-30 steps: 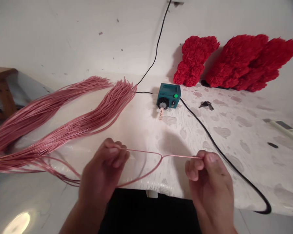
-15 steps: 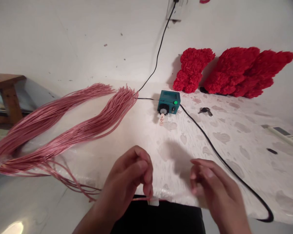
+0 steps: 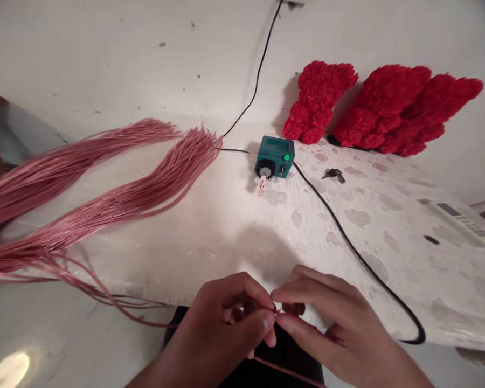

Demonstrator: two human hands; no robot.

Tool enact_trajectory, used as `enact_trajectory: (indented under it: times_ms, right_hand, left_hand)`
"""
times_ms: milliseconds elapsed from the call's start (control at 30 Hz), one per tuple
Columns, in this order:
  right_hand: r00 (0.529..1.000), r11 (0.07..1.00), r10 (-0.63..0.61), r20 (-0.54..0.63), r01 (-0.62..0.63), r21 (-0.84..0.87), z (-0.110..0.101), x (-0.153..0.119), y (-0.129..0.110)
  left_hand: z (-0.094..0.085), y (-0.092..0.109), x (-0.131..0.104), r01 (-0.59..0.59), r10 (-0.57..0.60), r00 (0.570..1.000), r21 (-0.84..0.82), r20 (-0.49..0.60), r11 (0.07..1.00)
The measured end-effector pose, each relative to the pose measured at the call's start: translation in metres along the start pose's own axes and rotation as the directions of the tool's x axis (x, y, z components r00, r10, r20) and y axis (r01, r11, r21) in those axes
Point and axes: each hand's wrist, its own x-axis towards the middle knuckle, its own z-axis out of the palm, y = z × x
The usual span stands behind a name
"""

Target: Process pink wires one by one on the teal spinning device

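My left hand [image 3: 238, 318] is closed in a pinch, with a thin pink wire [image 3: 289, 371] running out below its fingers. Close against it, my right hand [image 3: 327, 307] pinches at the same spot with thumb and forefinger. A tiny pale wire end shows between the two sets of fingertips; its details are too small to tell. To the left lies a big bundle of pink wires [image 3: 117, 199], a few of which trail toward my left wrist. Beyond my hands stands a small teal machine [image 3: 275, 156] with a green button and a black round front.
Red ruffled flower bunches [image 3: 404, 110] lean along the wall at the right. A black cable [image 3: 347, 237] curves over the patterned table cover [image 3: 307, 258]. Keys [image 3: 333, 175], a small black piece [image 3: 431, 240] and a pale device with a display [image 3: 461, 221] lie on the right.
My hands, apart before, have come together, the right moving left to meet the left at the fingertips. The view has shifted slightly, so the table things appear a little higher and further left.
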Motion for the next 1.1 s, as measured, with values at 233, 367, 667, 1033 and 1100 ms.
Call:
enact_trajectory:
  times_ms: [233, 367, 667, 1033, 1100]
  right_hand:
    - [0.999, 0.997, 0.000, 0.039, 0.003, -0.078, 0.000, -0.001, 0.002]
    - [0.992, 0.990, 0.010, 0.123, 0.007, -0.138, -0.003, 0.001, -0.001]
    - [0.975, 0.973, 0.034, 0.220, 0.019, -0.231, -0.003, 0.001, 0.000]
    - [0.997, 0.999, -0.023, 0.073, 0.027, -0.046, 0.011, -0.004, 0.007]
    - [0.999, 0.998, -0.018, -0.027, 0.019, 0.057, 0.005, -0.009, 0.014]
  left_hand:
    - [-0.001, -0.003, 0.001, -0.004, 0.006, 0.999, 0.054, -0.032, 0.999]
    - [-0.002, -0.008, 0.002, -0.047, 0.049, 0.999, 0.191, -0.006, 0.980]
    - [-0.007, -0.010, 0.001, -0.112, 0.103, 0.994, 0.388, 0.045, 0.915]
    - [-0.018, -0.016, -0.007, -0.133, 0.103, 0.988, 0.286, 0.116, 0.949]
    - [-0.022, -0.016, -0.008, -0.059, 0.052, 0.998, 0.261, 0.036, 0.963]
